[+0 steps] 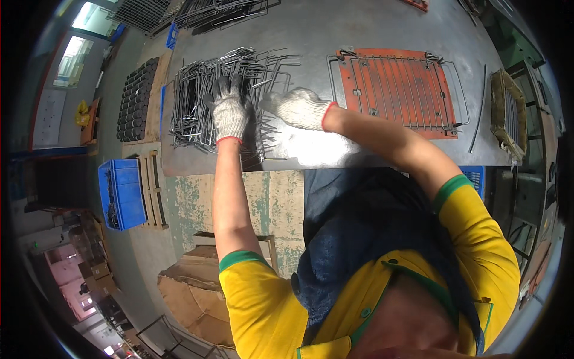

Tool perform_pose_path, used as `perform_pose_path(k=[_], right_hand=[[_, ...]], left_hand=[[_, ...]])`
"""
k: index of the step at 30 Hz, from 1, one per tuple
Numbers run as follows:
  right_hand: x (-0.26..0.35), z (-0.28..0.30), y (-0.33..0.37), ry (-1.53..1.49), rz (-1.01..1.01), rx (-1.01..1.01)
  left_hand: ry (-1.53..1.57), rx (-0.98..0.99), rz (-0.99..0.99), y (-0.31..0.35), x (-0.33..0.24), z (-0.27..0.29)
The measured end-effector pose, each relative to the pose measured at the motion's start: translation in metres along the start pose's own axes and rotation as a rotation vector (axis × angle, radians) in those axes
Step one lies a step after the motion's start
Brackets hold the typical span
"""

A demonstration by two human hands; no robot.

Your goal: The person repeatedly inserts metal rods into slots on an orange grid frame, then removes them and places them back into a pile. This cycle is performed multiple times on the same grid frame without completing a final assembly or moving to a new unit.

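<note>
Under the spread, white-knit-gloved left hand [230,112], touched tangled, bent grey metal wires [197,119]; just rightward, held the white-gloved right hand [301,109], couldn't tell its grip; apparently picked wires apart, next needed one freed.

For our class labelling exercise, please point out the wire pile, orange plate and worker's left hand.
Wire pile [198,115], head view: bent wires, left side.
Orange plate [347,78], head view: its bare left part.
Left hand [229,112], head view: its gloved back.
</note>
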State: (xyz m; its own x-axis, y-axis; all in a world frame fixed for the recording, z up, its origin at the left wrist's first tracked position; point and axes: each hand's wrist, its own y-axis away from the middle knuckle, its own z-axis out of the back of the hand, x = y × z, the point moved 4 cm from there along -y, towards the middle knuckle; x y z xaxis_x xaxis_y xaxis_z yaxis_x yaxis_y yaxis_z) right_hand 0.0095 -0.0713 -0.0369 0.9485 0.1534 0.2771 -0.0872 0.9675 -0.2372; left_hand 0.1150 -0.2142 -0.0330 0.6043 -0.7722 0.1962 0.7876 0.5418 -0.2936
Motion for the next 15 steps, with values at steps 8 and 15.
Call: perform_pose_path(k=[8,15], right_hand=[[-0.012,-0.031,-0.041,0.002,-0.038,0.065],[-0.016,-0.009,0.002,0.053,0.059,0.011]], left_hand=[[-0.040,-0.021,-0.045,-0.003,0.014,-0.014],[0.018,-0.114,-0.094,-0.006,0.021,-0.021]])
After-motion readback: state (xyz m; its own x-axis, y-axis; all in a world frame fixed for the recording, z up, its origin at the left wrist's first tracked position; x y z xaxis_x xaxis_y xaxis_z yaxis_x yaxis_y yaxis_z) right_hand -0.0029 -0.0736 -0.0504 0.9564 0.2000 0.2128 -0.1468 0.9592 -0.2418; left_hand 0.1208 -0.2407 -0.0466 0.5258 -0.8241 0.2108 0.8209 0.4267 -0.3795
